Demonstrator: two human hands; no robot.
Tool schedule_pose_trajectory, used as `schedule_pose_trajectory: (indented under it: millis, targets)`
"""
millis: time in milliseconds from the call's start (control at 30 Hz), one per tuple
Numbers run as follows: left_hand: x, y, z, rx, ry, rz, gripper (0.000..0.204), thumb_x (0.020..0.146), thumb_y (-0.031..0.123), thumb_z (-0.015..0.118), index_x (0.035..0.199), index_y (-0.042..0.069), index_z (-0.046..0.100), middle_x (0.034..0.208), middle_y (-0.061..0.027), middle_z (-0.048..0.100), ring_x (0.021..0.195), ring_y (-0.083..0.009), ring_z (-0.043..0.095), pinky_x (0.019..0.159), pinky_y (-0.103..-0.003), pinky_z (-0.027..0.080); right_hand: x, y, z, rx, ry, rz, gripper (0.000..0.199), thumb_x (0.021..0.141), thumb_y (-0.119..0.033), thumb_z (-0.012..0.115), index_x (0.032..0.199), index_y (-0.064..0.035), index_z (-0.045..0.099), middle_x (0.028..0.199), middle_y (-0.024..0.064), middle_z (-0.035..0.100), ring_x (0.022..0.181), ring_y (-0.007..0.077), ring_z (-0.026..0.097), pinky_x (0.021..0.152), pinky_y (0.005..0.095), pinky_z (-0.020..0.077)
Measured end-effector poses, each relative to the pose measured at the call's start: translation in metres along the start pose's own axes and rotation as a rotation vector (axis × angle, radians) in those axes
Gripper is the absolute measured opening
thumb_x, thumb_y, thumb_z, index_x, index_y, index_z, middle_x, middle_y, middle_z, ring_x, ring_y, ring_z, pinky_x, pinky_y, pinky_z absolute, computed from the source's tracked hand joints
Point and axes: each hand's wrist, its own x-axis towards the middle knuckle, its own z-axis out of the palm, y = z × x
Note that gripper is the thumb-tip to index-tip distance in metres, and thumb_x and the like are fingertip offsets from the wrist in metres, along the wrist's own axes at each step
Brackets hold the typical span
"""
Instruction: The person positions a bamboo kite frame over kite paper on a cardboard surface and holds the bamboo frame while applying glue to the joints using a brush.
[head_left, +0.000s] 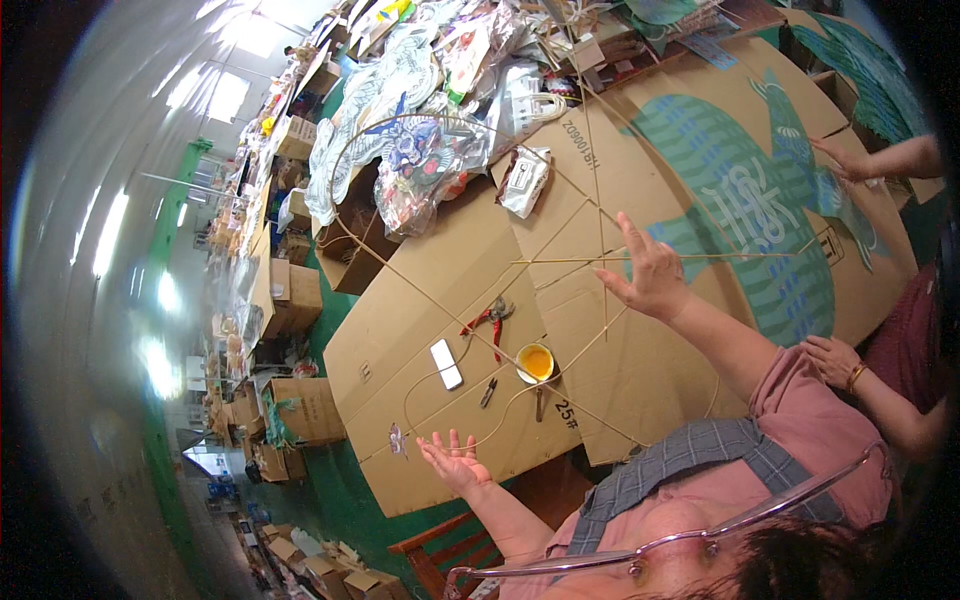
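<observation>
A large frame of thin, bent sticks, apparently bamboo, spans the cardboard sheets. My right hand is held over the crossing sticks, index finger and thumb stretched apart, with no visible grip. Palm up with fingers spread, my left hand is beside a curved stick at the near left; whether it touches is unclear. A small purplish piece lies close to its fingertips. Between my hands are red-handled pliers, a small dark tool, a white phone and a bowl of orange-yellow stuff.
On the right lies a green patterned fish-shaped sheet. Another person's hand touches it; a second hand rests near my right arm. Plastic-wrapped goods crowd the far side. Cartons stand left, a wooden chair nearby.
</observation>
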Motion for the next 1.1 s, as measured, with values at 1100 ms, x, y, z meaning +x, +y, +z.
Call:
schedule_pose_trajectory:
  millis: [1100]
  targets:
    - [-0.009, 0.000, -0.012, -0.016, 0.003, 0.016, 0.063, 0.086, 0.047, 0.045, 0.137, 0.021, 0.018, 0.136, -0.0089, 0.025, 0.103, -0.0240, 0.047, 0.070, -0.037, 0.047, -0.008, -0.003, -0.003, 0.016, -0.033, -0.012, 0.078, 0.072, -0.039, 0.063, 0.129, 0.0014, 0.029, 0.102, 0.0194, 0.053, 0.080, 0.0315, 0.056, 0.068, 0.0374, 0.0461]
